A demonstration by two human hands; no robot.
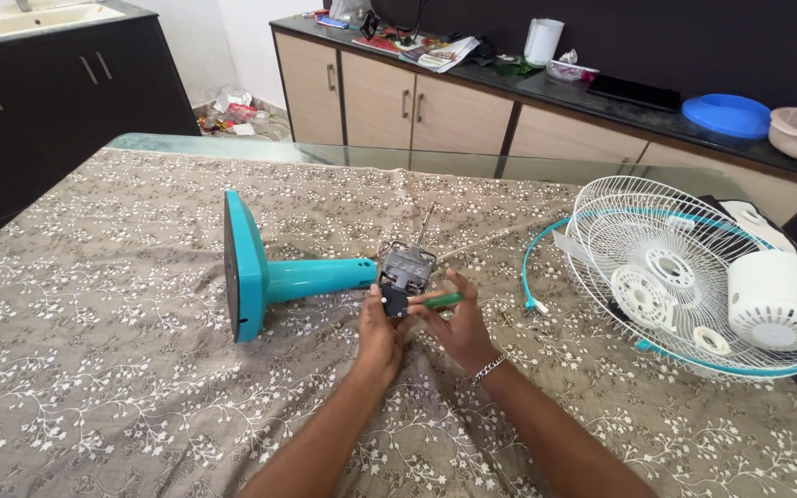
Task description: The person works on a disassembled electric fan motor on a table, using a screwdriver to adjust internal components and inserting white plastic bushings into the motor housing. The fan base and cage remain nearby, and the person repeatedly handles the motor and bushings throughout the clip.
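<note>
Fan motor (405, 267) beside the teal stand (274, 277): I'm steadying its stiff, exposed body with left hand (380, 332), right hand (458, 323) gripping green screwdriver (442, 300).

A home kitchen-dining room is suggested by the sink (34, 18) at eleven o'clock, counter cabinets (398, 101) at twelve, and a cloth-covered table (140, 387)

Beige cabinets (398, 92), dark countertop (546, 88), patterned tablecloth (122, 369)

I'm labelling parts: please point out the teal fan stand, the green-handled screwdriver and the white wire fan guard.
Teal fan stand (311, 278), head view, on its round column.
Green-handled screwdriver (443, 300), head view, on its handle.
White wire fan guard (634, 217), head view, on its upper wires.
</note>
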